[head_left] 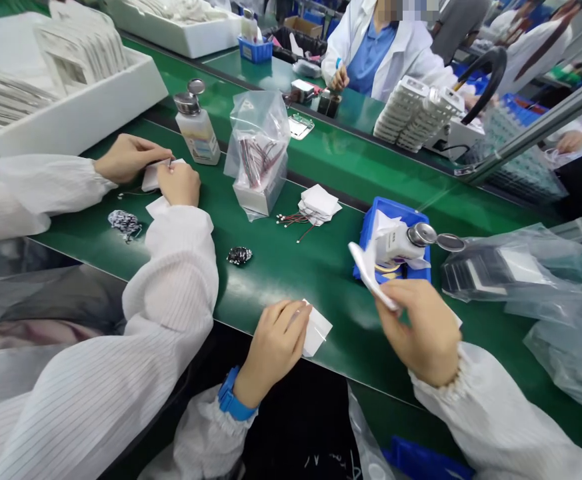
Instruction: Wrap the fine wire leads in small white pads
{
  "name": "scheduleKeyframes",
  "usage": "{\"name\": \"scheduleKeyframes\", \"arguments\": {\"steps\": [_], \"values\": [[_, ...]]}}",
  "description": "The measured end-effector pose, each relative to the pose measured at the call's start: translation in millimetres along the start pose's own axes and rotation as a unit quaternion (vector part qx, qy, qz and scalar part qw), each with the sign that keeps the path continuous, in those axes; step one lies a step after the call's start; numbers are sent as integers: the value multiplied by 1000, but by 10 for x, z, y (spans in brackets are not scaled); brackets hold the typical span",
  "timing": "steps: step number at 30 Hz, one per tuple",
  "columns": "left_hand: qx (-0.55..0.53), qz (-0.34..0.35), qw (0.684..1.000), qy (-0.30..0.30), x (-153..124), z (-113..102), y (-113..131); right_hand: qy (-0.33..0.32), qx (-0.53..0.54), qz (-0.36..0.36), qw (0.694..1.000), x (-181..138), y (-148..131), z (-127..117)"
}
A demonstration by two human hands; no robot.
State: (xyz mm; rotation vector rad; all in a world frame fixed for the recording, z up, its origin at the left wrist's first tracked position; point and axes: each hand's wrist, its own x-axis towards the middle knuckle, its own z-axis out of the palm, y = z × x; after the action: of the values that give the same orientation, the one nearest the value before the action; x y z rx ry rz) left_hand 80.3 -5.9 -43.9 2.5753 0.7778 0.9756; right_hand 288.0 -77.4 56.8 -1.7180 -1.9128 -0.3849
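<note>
My left hand (275, 343), with a blue band at the wrist, has its fingers closed on the edge of a small white square sheet (317, 333) at the table's front edge. My right hand (418, 327) pinches a folded white wipe (368, 270), held up in front of a blue bin (371, 223). In that bin a white dispenser bottle (399, 243) leans with its metal cap flipped up. Beyond my hands lies a stack of white square pieces (319, 203) with thin wires sticking out. A dark crumpled lump (239, 255) rests to the left.
A co-worker's hands (178, 183) handle a white piece at left. A bag of wires (258, 157) in a box and another bottle (198, 133) stand behind. Clear plastic bags (515, 267) lie at right. A white tray (71, 120) of panels sits at far left.
</note>
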Motion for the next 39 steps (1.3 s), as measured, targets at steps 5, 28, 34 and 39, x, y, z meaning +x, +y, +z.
{"name": "scheduleKeyframes", "arguments": {"steps": [5,28,34,39], "values": [[-11,34,999,30,-33,2,-36,-170,138,34,975,-43,-6,570],[-24,65,990,122,-29,71,-117,-229,267,38,935,82,-119,940],[-28,61,991,118,-37,70,-113,-218,226,42,948,110,-86,942],[-33,63,991,111,-37,62,-114,-237,236,30,942,119,-40,948]]}}
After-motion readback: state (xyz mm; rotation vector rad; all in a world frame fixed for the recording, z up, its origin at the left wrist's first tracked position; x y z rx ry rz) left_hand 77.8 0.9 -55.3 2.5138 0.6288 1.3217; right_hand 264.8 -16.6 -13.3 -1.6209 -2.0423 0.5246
